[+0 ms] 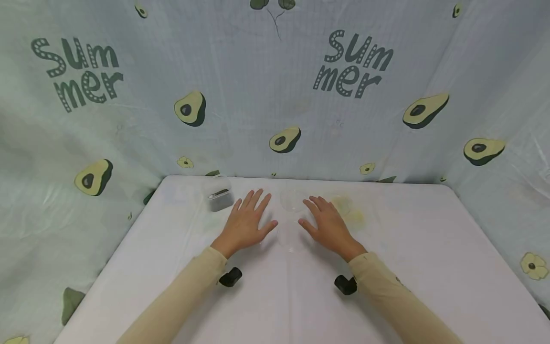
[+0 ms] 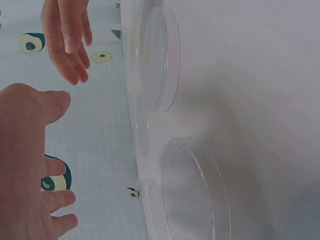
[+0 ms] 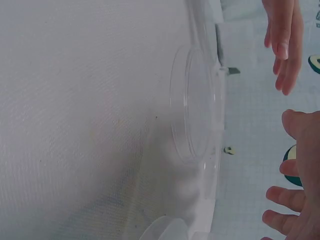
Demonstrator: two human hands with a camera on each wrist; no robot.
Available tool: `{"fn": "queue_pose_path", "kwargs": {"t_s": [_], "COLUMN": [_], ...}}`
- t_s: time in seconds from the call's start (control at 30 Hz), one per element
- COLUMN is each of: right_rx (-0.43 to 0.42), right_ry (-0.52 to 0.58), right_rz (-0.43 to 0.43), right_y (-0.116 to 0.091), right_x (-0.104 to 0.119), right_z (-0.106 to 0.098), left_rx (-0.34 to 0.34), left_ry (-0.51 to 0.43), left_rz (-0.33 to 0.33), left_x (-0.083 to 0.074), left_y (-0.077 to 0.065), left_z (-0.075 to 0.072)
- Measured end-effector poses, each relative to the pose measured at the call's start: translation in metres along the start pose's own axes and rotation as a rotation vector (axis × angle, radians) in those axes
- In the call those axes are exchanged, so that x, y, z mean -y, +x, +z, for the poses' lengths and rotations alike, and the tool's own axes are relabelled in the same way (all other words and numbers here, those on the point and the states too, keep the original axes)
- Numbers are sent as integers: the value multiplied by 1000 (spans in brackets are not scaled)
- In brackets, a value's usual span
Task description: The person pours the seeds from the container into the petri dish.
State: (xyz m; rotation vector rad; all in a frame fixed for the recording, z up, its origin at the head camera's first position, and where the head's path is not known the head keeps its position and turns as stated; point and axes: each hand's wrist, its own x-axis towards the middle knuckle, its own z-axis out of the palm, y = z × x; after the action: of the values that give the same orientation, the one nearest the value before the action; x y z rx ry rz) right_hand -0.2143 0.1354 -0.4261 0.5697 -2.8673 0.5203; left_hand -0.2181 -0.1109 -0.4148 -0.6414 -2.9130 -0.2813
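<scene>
My left hand [image 1: 244, 223] hovers over the table with fingers spread, holding nothing. Across from it, my right hand [image 1: 330, 229] is also spread, its fingers slightly bent and its grasp empty. Between and just beyond the fingertips lies a clear, shallow round dish [image 1: 293, 200]. A second faint clear dish [image 1: 289, 239] is nearer me, between the two hands. In the left wrist view, two transparent dishes, one farther [image 2: 172, 65] and one closer [image 2: 220, 190], lie below the hands. The right wrist view shows a clear dish [image 3: 181, 105] side-on.
A clear box [image 1: 220, 200] with grey contents and a dark strip stands beyond my left fingertips. Past my right hand sit faint yellow-tinted clear dishes [image 1: 354, 218]. The white table [image 1: 429, 248] meets a hanging sheet [image 1: 240, 138] printed with avocados at its back edge.
</scene>
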Motion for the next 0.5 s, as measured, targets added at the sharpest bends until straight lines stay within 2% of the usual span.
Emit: {"fn": "queue_pose_path", "kwargs": {"t_s": [0.3,0.5], "right_rx": [19,30], "right_ry": [-17,-13], "right_rz": [-2,19], "right_y": [4,8], "right_x": [0,1], "right_z": [6,4], "left_rx": [-2,-38], "left_ry": [-9,-17], "left_rz": [-45,-64], "left_x": [8,17], "left_y": [-4,-2], "left_z": [0,-3]}}
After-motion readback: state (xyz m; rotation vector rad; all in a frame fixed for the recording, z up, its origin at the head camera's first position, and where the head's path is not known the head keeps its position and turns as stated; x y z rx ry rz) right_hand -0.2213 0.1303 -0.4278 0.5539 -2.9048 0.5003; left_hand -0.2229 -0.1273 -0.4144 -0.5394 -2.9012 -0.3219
